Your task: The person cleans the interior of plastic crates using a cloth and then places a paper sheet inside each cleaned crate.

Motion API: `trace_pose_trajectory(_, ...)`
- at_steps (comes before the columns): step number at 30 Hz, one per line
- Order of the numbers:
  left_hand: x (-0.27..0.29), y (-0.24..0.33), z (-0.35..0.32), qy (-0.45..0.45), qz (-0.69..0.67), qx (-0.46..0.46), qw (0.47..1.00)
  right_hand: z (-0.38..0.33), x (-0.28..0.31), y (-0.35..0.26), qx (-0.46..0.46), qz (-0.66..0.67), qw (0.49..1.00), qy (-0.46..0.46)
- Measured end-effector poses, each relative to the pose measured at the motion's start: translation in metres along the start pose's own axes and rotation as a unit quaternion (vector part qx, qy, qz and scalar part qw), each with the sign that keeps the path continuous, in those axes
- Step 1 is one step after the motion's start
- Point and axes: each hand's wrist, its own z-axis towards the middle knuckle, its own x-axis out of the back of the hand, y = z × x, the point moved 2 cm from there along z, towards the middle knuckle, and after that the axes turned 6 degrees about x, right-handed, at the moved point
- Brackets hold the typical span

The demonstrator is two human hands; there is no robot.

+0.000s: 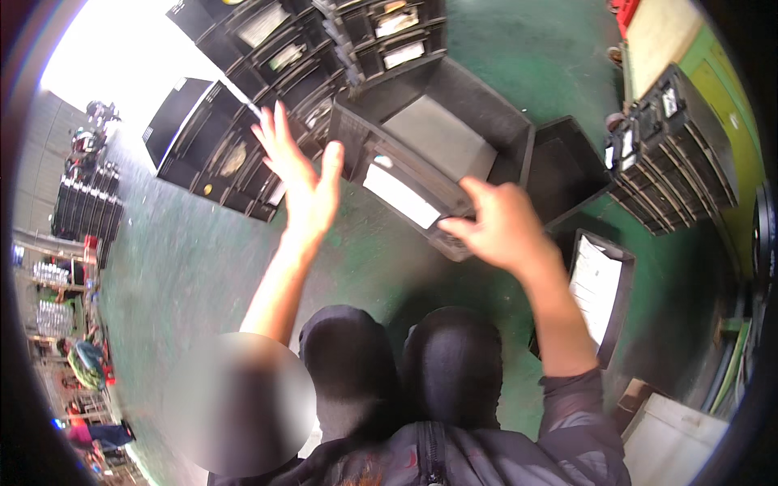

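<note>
Far left, at the edge of the green floor [186, 267], stands one tall stack of dark crates [85, 206]. Beside it lies a long bank of black bins [235, 154], many of them, too bent by the lens for me to count.

The left hand [300, 174] is up in front of that bank, palm forward and fingers [271, 130] spread wide, holding nothing. Whether it touches the bins behind it I cannot tell; it looks to be in the air.

Just to its right sits the open black crate [442, 142], tilted, its long axis running from lower left to upper right, with a pale label [401, 196] on the near wall and one grey sheet [442, 138] flat in its bottom. There is one such crate in hand. The right hand [502, 227] is on it: its fingers curl over the near rim at the lower right corner, gripping the edge. So the crate lies up and to the left of those fingers, and the right hand is plainly the nearer one, the left hand standing off by the crate's left end.

Beyond, one empty black tray [571, 162] rests against the crate's far side. Below it a flat black tray with a white sheet [600, 283] lies on the floor. On the right stands one more stack of black bins [677, 154].
</note>
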Motion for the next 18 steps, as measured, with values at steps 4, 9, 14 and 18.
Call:
trace_pose_trajectory(4, 0.048, 0.044, 0.038, -0.198, 0.191, -0.252, 0.928, 0.048, 0.052, 0.008, 0.082, 0.238, 0.939, -0.233)
trace_pose_trajectory(9, 0.045, 0.003, 0.033, -0.198, 0.046, 0.033, 0.979, 0.1, 0.025, 0.022, 0.214, 0.145, 0.958, -0.122)
trace_pose_trajectory(14, 0.038, -0.047, -0.004, -0.068, 0.09, 0.179, 0.977, 0.065, -0.036, -0.018, 0.152, 0.056, 0.97, 0.182)
trace_pose_trajectory(18, 0.028, -0.054, -0.023, -0.045, 0.084, 0.226, 0.969, 0.046, -0.069, -0.015, 0.117, 0.056, 0.972, 0.194)
